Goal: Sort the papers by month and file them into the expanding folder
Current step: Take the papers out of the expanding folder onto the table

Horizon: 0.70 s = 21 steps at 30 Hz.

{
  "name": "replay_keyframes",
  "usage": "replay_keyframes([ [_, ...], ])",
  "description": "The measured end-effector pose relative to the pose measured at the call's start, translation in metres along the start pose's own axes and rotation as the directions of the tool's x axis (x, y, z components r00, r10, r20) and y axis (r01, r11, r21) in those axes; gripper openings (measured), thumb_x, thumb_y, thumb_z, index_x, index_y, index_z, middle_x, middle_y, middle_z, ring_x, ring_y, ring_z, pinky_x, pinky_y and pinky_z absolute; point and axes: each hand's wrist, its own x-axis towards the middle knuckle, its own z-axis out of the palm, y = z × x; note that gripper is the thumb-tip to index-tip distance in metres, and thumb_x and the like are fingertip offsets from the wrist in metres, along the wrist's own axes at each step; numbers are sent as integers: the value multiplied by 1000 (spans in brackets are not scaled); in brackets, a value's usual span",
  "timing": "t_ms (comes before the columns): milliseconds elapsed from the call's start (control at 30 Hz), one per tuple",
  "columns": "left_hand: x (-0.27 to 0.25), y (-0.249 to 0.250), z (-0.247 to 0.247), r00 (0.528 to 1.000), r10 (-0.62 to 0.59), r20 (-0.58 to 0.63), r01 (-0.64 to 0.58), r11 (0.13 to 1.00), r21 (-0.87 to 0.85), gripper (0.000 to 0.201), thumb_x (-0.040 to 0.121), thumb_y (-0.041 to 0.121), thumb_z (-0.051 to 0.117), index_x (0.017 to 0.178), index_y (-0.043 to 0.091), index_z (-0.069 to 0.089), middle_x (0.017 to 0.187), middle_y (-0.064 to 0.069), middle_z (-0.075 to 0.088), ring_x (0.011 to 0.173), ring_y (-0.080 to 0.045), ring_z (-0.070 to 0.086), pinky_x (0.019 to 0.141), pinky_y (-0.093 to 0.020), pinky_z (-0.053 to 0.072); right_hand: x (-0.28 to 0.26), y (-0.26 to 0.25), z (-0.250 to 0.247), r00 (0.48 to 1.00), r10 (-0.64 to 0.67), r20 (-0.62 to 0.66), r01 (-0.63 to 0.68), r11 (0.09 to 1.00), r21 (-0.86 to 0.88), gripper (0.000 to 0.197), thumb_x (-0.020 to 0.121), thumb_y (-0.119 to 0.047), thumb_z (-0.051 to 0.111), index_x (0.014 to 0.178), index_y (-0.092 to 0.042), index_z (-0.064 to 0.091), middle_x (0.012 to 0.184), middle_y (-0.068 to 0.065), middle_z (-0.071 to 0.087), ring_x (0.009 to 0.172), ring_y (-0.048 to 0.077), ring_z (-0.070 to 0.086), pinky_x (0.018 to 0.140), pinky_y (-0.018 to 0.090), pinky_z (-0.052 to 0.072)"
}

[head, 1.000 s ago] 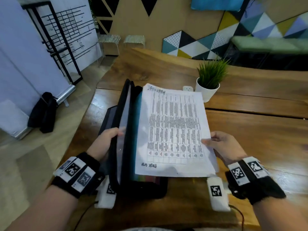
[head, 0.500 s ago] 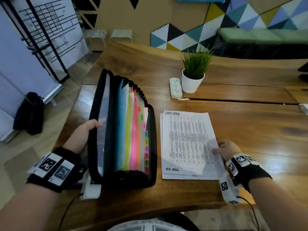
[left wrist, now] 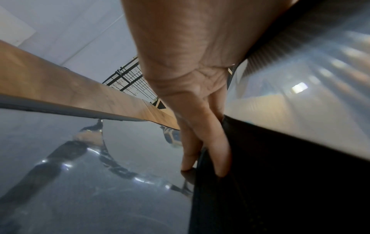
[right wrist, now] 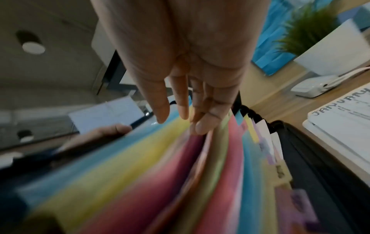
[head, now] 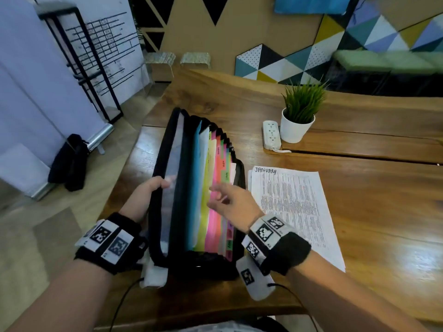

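Note:
A black expanding folder (head: 182,144) stands on the wooden table, fanned wide with coloured tabbed dividers (head: 217,164) showing. My left hand (head: 153,188) grips the folder's left cover (left wrist: 260,158), thumb over the top edge. My right hand (head: 223,198) hovers over the dividers with straight fingers (right wrist: 180,107) and holds nothing. Its fingertips are at the yellow and pink dividers (right wrist: 192,142). A stack of printed papers (head: 294,207) headed JANUARY lies flat on the table to the right of the folder.
A white power strip (head: 271,134) and a small potted plant (head: 298,116) sit behind the papers. The table's left edge runs beside the folder, with floor, a black bag (head: 69,161) and a metal stand beyond.
The right hand laid the January sheet down on the stack, let go of it and moved left over the dividers. The folder fanned wide. The left hand kept its grip.

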Motion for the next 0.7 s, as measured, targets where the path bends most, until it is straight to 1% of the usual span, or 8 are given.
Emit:
replay_keyframes([
  [133, -6, 5, 0, 1000, 1, 27, 1, 997, -77, 40, 95, 17, 27, 108, 6, 63, 73, -10, 72, 58, -20, 69, 48, -23, 52, 5, 2, 7, 997, -28, -75, 27, 1000, -9, 53, 86, -26, 62, 134, -20, 43, 118, 2, 52, 87, 6, 51, 84, 17, 42],
  [233, -6, 3, 3, 1000, -21, -23, 19, 996, -90, 40, 94, 14, 28, 87, 8, 66, 65, -10, 70, 50, -20, 66, 42, -21, 50, 9, 2, 10, 992, -82, -93, 84, 996, 13, 59, 84, -11, 62, 134, -29, 38, 119, 0, 41, 74, 12, 59, 76, 14, 48],
  [300, -5, 1, 6, 998, -17, -56, 13, 997, -79, 39, 90, 17, 31, 91, 10, 70, 76, -12, 69, 58, -22, 65, 49, -24, 52, 14, 4, 14, 995, -73, -68, 70, 997, -45, 46, 83, -6, 58, 125, -24, 49, 119, 2, 41, 76, 15, 59, 80, 22, 50],
  [400, -10, 3, 9, 993, -11, -115, 6, 999, -43, 35, 82, 23, 45, 100, 11, 72, 86, -15, 65, 69, -27, 59, 55, -29, 52, 21, 6, 16, 999, 38, -30, -40, 998, -49, 23, 91, -21, 51, 111, -16, 62, 117, 6, 45, 88, 18, 56, 89, 30, 47],
  [467, -13, 5, 12, 988, -43, -151, 41, 999, -18, 32, 77, 27, 52, 92, 8, 74, 80, -17, 61, 65, -30, 54, 53, -29, 49, 25, 4, 15, 998, 57, -37, -56, 998, 38, 32, 94, -36, 47, 78, -17, 67, 90, 5, 51, 77, 16, 52, 76, 25, 42],
  [533, -15, 6, 17, 986, -60, -154, 66, 997, 35, 33, 78, 28, 54, 91, 3, 70, 74, -18, 60, 59, -29, 54, 51, -28, 46, 29, 2, 15, 997, 55, -62, -48, 992, 115, 46, 89, -44, 52, 50, -20, 50, 58, -2, 38, 55, 10, 37, 58, 23, 31],
  [667, -15, 2, 25, 995, -58, -78, 62, 997, 54, 52, 94, 12, 35, 52, 4, 64, 41, -9, 54, 31, -18, 51, 33, -15, 41, 39, 3, 22, 975, 212, -66, -204, 973, 108, 50, 83, -34, 60, 44, -16, 34, 37, -5, 24, 40, 10, 25, 46, 25, 24],
  [700, -17, 2, 28, 996, -61, -72, 64, 997, 38, 47, 95, 10, 34, 54, 6, 57, 35, -6, 49, 26, -16, 47, 31, -14, 39, 41, 5, 23, 958, 274, -85, -263, 957, 123, 46, 81, -29, 58, 45, -17, 33, 37, -4, 24, 41, 12, 25, 47, 26, 24],
])
